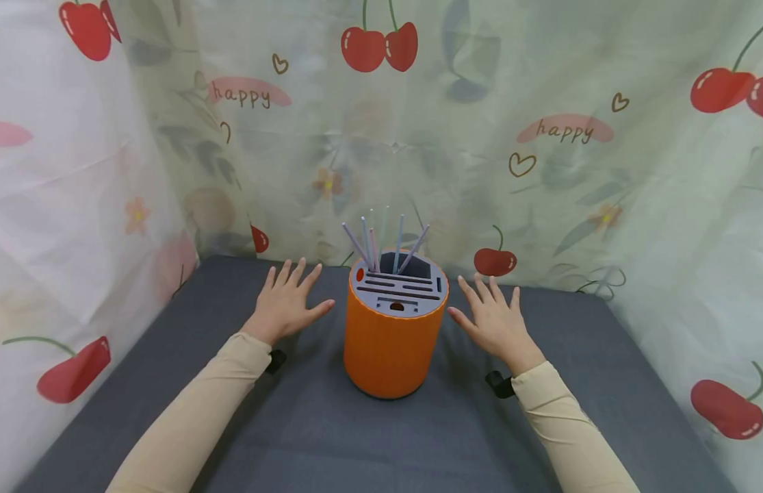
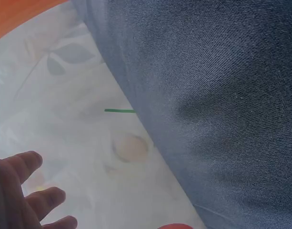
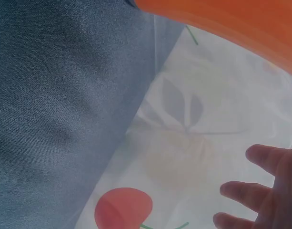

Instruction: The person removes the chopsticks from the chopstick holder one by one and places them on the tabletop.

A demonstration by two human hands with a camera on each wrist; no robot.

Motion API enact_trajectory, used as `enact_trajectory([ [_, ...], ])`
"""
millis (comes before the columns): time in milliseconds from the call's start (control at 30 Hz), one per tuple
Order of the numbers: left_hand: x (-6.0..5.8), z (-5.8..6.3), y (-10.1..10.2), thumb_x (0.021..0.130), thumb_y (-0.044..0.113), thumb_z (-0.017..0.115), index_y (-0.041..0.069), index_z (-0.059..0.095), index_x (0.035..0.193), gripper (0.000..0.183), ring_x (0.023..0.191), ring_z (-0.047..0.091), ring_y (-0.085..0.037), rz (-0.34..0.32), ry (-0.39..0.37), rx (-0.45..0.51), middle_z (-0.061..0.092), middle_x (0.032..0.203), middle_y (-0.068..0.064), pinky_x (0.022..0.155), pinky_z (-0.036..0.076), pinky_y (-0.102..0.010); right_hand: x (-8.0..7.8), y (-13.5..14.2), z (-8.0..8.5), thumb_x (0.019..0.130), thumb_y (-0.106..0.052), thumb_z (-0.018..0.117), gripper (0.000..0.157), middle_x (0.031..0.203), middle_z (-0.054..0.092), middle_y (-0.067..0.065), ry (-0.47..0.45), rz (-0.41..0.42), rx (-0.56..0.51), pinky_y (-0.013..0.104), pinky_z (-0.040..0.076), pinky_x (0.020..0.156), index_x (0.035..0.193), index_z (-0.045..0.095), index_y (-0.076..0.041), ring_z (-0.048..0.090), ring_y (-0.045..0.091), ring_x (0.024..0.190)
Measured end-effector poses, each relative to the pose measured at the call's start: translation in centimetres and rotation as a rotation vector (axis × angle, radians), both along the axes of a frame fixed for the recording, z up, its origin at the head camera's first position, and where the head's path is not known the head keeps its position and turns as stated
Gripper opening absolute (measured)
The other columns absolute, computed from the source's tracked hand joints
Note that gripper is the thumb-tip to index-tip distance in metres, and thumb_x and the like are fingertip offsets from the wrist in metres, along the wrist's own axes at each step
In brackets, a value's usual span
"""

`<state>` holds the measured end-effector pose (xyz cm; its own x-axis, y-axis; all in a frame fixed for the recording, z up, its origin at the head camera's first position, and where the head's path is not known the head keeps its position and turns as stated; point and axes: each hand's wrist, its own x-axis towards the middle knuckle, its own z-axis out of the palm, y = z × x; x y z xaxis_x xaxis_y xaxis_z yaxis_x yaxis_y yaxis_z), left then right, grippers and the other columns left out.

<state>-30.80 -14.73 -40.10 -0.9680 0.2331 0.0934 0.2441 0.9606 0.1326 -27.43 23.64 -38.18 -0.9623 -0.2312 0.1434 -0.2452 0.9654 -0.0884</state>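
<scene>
An orange cylindrical desk organizer (image 1: 390, 349) stands upright in the middle of the table. Its grey slotted top (image 1: 397, 293) has narrow slots, small openings and a larger rear compartment. Several thin pastel sticks (image 1: 398, 243) lean out of that compartment at different angles. My left hand (image 1: 287, 305) is left of the organizer, fingers spread and thumb pointing toward it, holding nothing. On the other side, my right hand (image 1: 495, 318) is spread too, thumb tip close to the orange wall. In the right wrist view the organizer's side (image 3: 241, 24) fills the top corner.
A dark grey cloth covers the table (image 1: 387, 445). Behind and at both sides hangs a pale curtain (image 1: 406, 137) printed with cherries, hearts and leaves. Dark wrist straps (image 1: 499, 385) show at the cuffs of the beige sleeves (image 1: 196, 418).
</scene>
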Motion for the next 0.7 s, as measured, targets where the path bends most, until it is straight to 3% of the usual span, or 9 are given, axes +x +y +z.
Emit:
enact_trajectory([
  [167,0.07,0.11,0.02,0.091,0.07,0.041,0.022,0.018,0.156,0.084,0.147,0.009,-0.041,-0.015,-0.027,0.02,0.012,0.161,-0.018,0.119,0.004,-0.06,0.0,0.04,0.06,0.098,-0.057,0.042,0.071,0.157,0.024,0.02,-0.023,0.025,-0.01,0.073,0.007,0.111,0.154,0.028,-0.017,0.016,0.044,0.145],
  [300,0.24,0.26,0.04,0.093,0.06,0.05,0.016,0.029,0.153,0.078,0.145,0.017,-0.043,-0.066,-0.085,0.05,0.018,0.158,-0.022,0.118,0.01,-0.061,-0.1,0.16,-0.07,0.1,-0.048,0.045,0.064,0.153,0.031,0.024,-0.064,0.071,-0.04,0.066,0.021,0.113,0.15,0.035,-0.01,0.025,0.046,0.142],
  [500,0.53,0.28,0.05,0.096,0.042,0.057,0.01,0.041,0.147,0.062,0.141,0.029,-0.042,-0.139,-0.21,0.1,0.032,0.153,-0.023,0.115,0.025,-0.059,-0.33,0.19,-0.3,0.101,-0.037,0.05,0.054,0.144,0.044,0.024,-0.167,0.114,-0.072,0.056,0.035,0.11,0.144,0.043,-0.005,0.042,0.041,0.132],
  [700,0.58,0.25,0.09,0.098,0.034,0.056,0.009,0.046,0.144,0.053,0.131,0.047,-0.033,-0.158,-0.333,0.159,0.049,0.144,-0.015,0.108,0.04,-0.053,-0.25,0.23,0.0,0.099,-0.033,0.054,0.046,0.134,0.057,0.017,-0.21,0.118,-0.046,0.053,0.045,0.102,0.137,0.053,-0.008,0.055,0.033,0.121],
])
